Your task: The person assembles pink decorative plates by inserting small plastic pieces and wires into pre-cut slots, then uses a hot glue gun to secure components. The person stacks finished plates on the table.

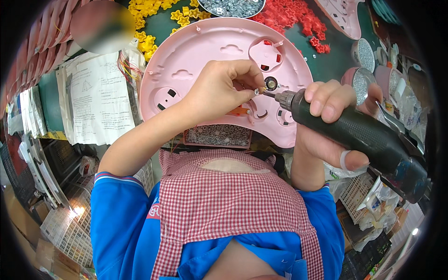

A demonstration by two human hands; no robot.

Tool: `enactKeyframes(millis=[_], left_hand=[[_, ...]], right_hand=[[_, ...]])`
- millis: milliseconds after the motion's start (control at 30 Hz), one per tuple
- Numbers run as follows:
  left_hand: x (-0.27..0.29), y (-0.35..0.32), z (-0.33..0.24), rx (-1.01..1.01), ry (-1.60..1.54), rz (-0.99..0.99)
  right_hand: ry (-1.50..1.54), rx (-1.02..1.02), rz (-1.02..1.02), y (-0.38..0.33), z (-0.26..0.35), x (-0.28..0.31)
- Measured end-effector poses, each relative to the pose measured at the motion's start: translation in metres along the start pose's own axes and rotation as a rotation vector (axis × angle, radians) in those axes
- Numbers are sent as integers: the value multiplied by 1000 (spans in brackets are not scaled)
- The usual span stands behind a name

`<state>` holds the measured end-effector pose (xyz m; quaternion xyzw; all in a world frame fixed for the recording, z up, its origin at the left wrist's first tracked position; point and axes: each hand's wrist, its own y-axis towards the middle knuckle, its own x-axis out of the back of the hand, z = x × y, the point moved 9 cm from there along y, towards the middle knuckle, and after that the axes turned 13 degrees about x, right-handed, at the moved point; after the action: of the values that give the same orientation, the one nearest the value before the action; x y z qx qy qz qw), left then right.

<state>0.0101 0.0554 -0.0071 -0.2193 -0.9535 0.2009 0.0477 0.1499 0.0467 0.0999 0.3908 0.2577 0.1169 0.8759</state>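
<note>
Screwdriver (357, 133), black and powered, fills the right hand (331, 114) over the pink plastic shell's (210, 46) right edge; its long axis points leftward to the left hand (224, 84) above the shell, whose 2 pinched fingertips (245, 96) hold a small shiny piece (256, 92) beside the bit (269, 94).

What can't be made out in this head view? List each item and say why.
All in the head view:
- Left hand: palm hidden behind the back of the hand.
- Shiny piece by its fingertips: too small to identify.
- Pink panel: partly covered by left hand and forearm.
- Black power driver: partly under the right hand.
- Metal bowl: cut off by the top edge.
</note>
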Motion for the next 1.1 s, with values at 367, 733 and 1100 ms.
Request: enactKeyframes(millis=[367,733,1100], left_hand=[[0,1,12,96,-155,11],[-5,-23,-24,-406,735,-371],[-20,-19,-5,-369,767,-258]], right_hand=[[14,32,-66,-3,-2,-3],[-143,6,3,-6,-10,7],[-338,-233,-133,-10,-36,9]])
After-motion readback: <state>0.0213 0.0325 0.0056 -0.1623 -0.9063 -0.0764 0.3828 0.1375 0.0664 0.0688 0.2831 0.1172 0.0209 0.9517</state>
